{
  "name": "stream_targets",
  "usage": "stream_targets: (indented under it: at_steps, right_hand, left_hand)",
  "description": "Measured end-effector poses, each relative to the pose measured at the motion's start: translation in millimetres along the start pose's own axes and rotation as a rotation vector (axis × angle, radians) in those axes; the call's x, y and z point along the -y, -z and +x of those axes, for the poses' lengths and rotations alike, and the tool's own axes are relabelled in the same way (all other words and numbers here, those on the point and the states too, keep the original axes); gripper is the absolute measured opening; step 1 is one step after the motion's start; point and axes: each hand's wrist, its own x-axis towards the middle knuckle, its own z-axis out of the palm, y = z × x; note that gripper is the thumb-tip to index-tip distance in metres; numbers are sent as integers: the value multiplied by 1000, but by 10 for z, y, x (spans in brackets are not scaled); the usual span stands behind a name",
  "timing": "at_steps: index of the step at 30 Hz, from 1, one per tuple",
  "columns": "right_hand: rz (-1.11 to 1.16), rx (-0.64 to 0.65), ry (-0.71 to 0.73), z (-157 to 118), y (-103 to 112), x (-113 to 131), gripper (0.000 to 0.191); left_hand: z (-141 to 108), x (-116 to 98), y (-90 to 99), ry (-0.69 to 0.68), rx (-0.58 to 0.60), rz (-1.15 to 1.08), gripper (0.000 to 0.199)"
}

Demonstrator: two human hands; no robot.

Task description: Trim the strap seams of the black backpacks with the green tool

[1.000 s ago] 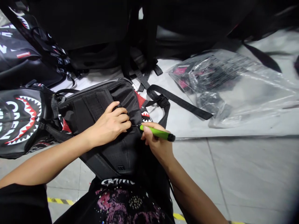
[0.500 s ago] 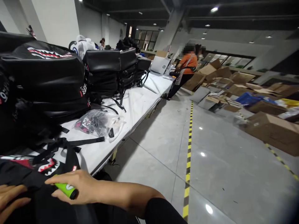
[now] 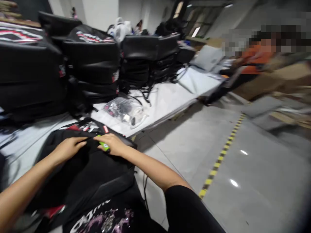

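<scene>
A black backpack (image 3: 97,168) with a red and white pattern near its top lies at the table edge, against the person's body. My right hand (image 3: 110,144) is closed around a green tool (image 3: 104,146) with a dark end, its fingertips at the bag's upper part. To its left, my left hand (image 3: 70,149) touches the same fabric, fingers bent and thumb near them; whether it pinches cloth is too blurred to tell. A clear plastic bag (image 3: 125,111) with small items inside rests on the white table beyond the hands.
Stacks of black bags (image 3: 94,61) stand along the white table (image 3: 167,100). A person in orange (image 3: 257,58) is at the far right, near cardboard boxes (image 3: 279,81). Yellow and black tape (image 3: 223,152) runs along the floor.
The view has swung left and tilted, so the table and bag stacks sit further right. Both hands now show higher up in the picture, with more of the backpack visible; the green tool is still held.
</scene>
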Motion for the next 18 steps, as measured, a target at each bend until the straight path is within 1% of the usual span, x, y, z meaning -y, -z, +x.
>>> stream_targets:
  at_steps: [1, 2, 3, 4, 6, 7, 8, 9, 10, 11, 12, 13, 14, 15, 16, 18]
  right_hand:
    - [8, -40, -24, -35, -65, -7, 36]
    - [25, -104, -29, -56, -112, -3, 36]
    - [37, -179, -26, -60, -140, 0, 36]
    - [37, -238, -12, -42, -157, -3, 37]
    - [26, -290, 32, 60, -193, -35, 41]
    - [18, -285, 51, 134, -226, -53, 42]
    - [14, -266, 64, 212, -271, -67, 43]
    - [8, -240, 70, 287, -326, -74, 43]
    - [-2, -210, 72, 351, -384, -73, 42]
    - [-17, -189, 67, 397, -440, -62, 40]
    - [-27, -183, 57, 420, -488, -42, 38]
    - [-27, -192, 45, 418, -524, -13, 36]
    - [-17, -210, 33, 391, -545, 22, 34]
    - [1, -230, 26, 344, -552, 60, 33]
    - [23, -243, 28, 283, -547, 96, 33]
    - [55, -225, 44, 154, -520, 142, 39]
  left_hand:
    - [54, -78, 19, 18, 40, -35, 45]
    - [97, -132, 55, -3, 82, -73, 43]
    - [125, -159, 106, -18, 94, -94, 39]
    - [139, -162, 170, 7, 20, -62, 35]
    - [141, -127, 304, 76, -210, 109, 29]
    - [144, -99, 359, 93, -299, 216, 30]
    - [159, -71, 400, 91, -334, 309, 41]
    - [189, -42, 423, 77, -303, 376, 59]
    - [237, -16, 429, 64, -216, 417, 78]
    - [298, 7, 420, 62, -102, 437, 94]
    - [366, 26, 401, 71, 14, 444, 104]
    - [431, 41, 374, 89, 111, 446, 109]
    - [487, 55, 344, 109, 180, 450, 112]
    - [525, 67, 313, 126, 215, 455, 113]
    - [543, 80, 282, 131, 221, 458, 114]
    - [519, 105, 222, 103, 174, 461, 113]
